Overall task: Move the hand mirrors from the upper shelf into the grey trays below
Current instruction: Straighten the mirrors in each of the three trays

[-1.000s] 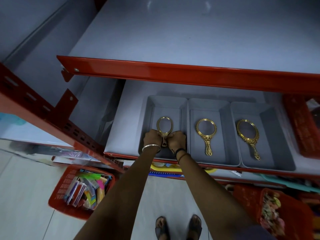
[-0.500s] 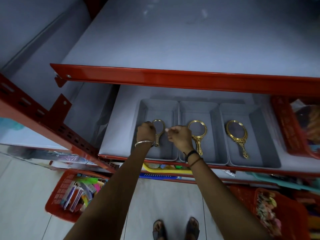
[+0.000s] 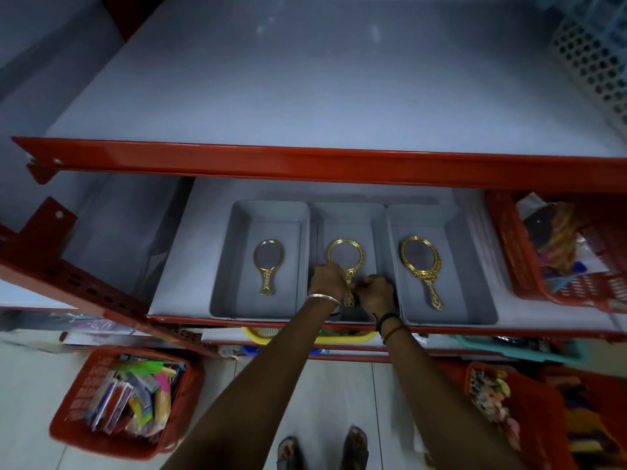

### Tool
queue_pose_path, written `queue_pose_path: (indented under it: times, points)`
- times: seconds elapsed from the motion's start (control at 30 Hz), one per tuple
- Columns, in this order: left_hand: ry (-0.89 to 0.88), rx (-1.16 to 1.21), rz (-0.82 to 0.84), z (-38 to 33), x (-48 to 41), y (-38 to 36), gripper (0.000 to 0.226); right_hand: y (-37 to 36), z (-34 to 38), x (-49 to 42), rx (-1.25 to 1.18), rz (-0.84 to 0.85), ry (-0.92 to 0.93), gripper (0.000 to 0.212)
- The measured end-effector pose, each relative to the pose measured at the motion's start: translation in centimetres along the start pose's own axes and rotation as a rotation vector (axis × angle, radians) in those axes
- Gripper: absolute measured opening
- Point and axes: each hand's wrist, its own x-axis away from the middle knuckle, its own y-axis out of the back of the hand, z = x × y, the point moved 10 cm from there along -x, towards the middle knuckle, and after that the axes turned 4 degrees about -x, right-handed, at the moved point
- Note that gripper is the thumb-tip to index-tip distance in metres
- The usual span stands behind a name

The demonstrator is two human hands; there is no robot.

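Risk, knocked mirror: I judge the main hazard is the gold oval hand mirror in the middle tray [image 3: 345,257] being skewed or flipped, since both my hands crowd its thin ornate handle.
Risk, tray shift: the middle grey plastic tray [image 3: 346,215] sits tight between the left grey tray [image 3: 268,212] and the right grey tray [image 3: 424,215]; a push from my wrists could slide all three along the lower shelf.
Risk, head clearance: the red metal shelf edge [image 3: 322,164] hangs over the trays, so lifting carelessly could bump it.
Mirror look: gold filigree frame, oval glass, slim handle pointing toward me, lying flat.
Mirror place: inside the middle tray, roughly centred.
Other mirrors: a smaller gold mirror [image 3: 268,264] lies in the left tray; a larger gold mirror [image 3: 420,266] lies in the right tray, tilted slightly.
Upper shelf: the pale grey upper shelf board [image 3: 305,79] shows no mirrors, so I judge the moving is about done.
Left hand [image 3: 327,278]: fingers curled at the mirror's neck, touching it; whether they pinch it I cannot tell.
Right hand [image 3: 375,295]: fingers bent beside the handle; grip unclear.
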Motion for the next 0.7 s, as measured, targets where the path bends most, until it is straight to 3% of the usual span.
queue_pose_path:
  times: [0.33,0.7]
  points:
    - [0.163,0.001,0.072,2.6,-0.9,-2.7,0.025,-1.0,0.2,-0.1,-0.038,0.049,0.044,0.022]
    - [0.159,0.002,0.044,2.9,-1.2,-2.9,0.019,-0.9,0.5,-0.3,-0.089,0.016,0.058,0.022]
